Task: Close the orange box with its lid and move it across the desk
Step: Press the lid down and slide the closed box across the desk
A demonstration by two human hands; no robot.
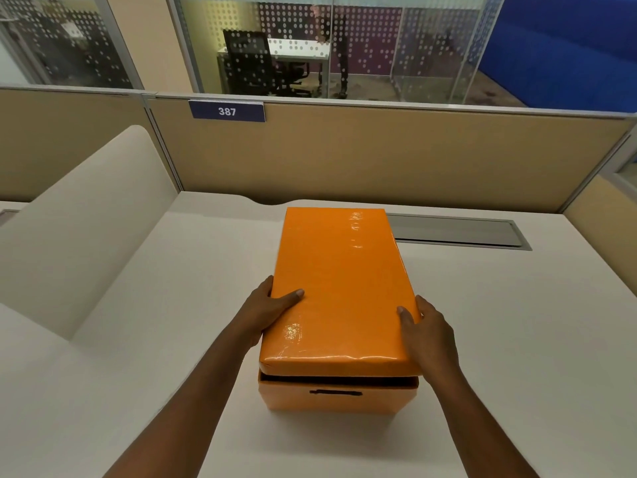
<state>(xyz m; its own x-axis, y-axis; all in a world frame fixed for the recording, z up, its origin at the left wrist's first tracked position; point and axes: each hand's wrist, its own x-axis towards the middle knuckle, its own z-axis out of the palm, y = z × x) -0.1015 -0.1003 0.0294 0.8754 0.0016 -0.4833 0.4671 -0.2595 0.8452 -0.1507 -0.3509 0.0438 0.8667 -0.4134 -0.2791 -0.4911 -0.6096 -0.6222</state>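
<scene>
Both hands, left (272,307) and right (425,331), clamped on glossy orange lid (341,288) over orange box (331,396).

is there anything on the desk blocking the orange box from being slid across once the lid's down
Nothing visible does. The left hand and right hand hold the lid over the orange box, not fully seated. The desk shows only a flush grey cable hatch behind the box.

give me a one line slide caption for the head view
Both hands, left hand and right hand, hold the orange lid over the orange box, near edge not yet seated.
</scene>
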